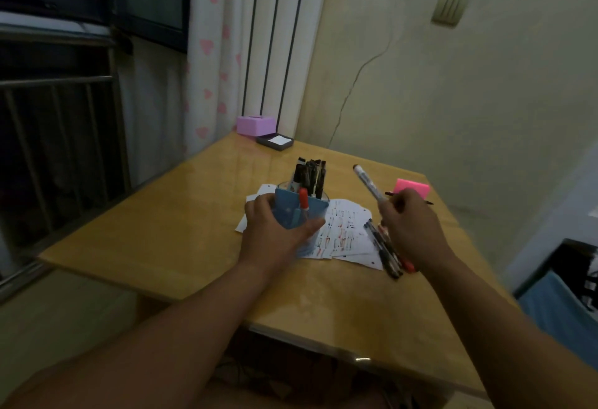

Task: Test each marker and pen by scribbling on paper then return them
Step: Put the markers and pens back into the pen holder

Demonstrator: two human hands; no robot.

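Observation:
My left hand [275, 230] grips a blue pen holder [301, 211] standing on scribbled sheets of paper [346, 230]. Several dark markers [310, 175] stick up from a clear cup at the holder's back, and a red-capped pen [303, 198] sits in its front pocket. My right hand [411, 224] holds a white marker [367, 182] with a dark cap, raised and tilted up to the left above the paper's right side. Several pens [386, 247] lie on the table beside the paper, partly hidden under my right hand.
The wooden table [194, 230] stands in a room corner. A pink sticky-note pad [411, 187] lies beyond my right hand with a thin dark pen beside it. A purple box [255, 124] and a grey tray [275, 141] sit at the far corner. A window with bars is left.

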